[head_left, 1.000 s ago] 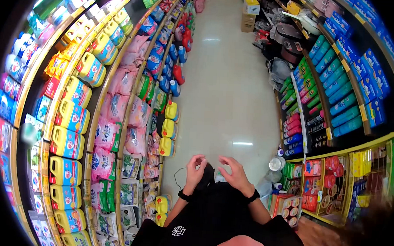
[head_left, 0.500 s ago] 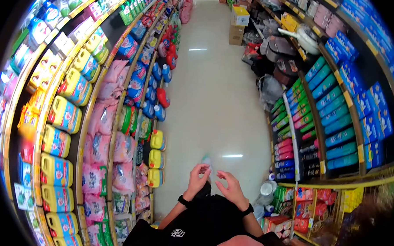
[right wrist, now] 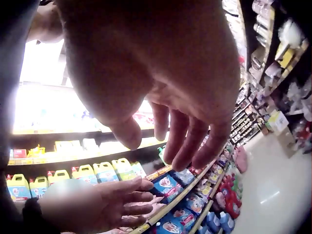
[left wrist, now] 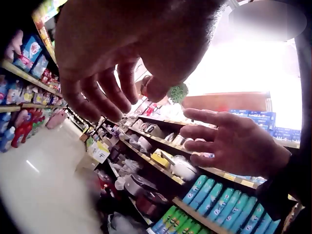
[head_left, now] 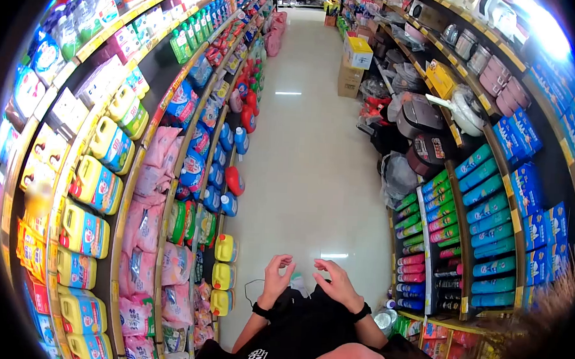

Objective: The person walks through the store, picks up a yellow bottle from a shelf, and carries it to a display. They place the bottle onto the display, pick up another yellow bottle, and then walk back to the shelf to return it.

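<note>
Both hands are held up in front of the black shirt, a short gap apart, palms turned toward each other. My left hand (head_left: 276, 282) has loosely bent fingers with nothing between them. Opposite it, my right hand (head_left: 338, 285) holds nothing either, its fingers relaxed and slightly spread. The left wrist view shows the right hand (left wrist: 234, 139) side-on with fingers apart, beyond the left hand (left wrist: 122, 53). In the right wrist view, the left hand (right wrist: 97, 202) lies below the drooping fingers of the right hand (right wrist: 165, 78). A small pale-green and white thing (head_left: 298, 282) shows low between them.
A tiled aisle floor (head_left: 301, 161) runs ahead between shelves. On the left stand yellow jugs (head_left: 83, 231), pink bags (head_left: 146, 221) and blue bottles (head_left: 230, 202). On the right are teal cans (head_left: 490, 233), rice cookers (head_left: 422, 115) and stacked cartons (head_left: 353, 67).
The head view has tilted up and shows more of the far aisle. The hands came closer together half a second ago and now stand farther apart. Neither has taken hold of anything.
</note>
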Available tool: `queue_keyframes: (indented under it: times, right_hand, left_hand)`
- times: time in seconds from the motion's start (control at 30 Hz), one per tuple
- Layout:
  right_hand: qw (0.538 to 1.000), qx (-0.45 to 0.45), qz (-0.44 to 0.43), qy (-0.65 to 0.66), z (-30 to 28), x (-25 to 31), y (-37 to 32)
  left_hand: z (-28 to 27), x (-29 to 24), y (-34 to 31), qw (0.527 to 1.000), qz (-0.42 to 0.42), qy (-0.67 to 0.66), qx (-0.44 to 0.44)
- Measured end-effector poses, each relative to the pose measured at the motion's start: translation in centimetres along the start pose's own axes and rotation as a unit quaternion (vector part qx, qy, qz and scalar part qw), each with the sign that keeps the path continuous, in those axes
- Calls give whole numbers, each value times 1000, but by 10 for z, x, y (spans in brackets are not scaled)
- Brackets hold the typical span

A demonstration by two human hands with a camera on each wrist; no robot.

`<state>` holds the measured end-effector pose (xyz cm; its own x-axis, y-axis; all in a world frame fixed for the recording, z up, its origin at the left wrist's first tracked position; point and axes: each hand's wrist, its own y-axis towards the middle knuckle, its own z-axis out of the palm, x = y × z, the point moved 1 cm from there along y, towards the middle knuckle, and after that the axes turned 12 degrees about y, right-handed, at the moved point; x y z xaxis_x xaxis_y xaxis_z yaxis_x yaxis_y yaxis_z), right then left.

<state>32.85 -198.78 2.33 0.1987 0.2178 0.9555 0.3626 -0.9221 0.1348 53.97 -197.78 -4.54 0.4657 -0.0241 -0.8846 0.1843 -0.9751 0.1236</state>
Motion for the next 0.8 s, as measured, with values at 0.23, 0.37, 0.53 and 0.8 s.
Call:
queue_keyframes:
  times: [0.23, 0.37, 0.53, 0.8]
  right_hand:
    - [999, 25, 16, 24, -9, -22, 53]
    - [998, 46, 14, 29, -18, -31, 94]
    - [998, 56, -11, 39, -41, -58, 159]
    - [999, 34, -16, 23, -100, -88, 276]
  left_hand:
    - [10, 7, 60, 1000, 4, -3, 14]
    - [23, 11, 99, 1000, -2, -2, 9]
    - [44, 11, 167, 1000, -12, -8, 4]
    - [87, -2, 297, 1000, 7, -27, 12]
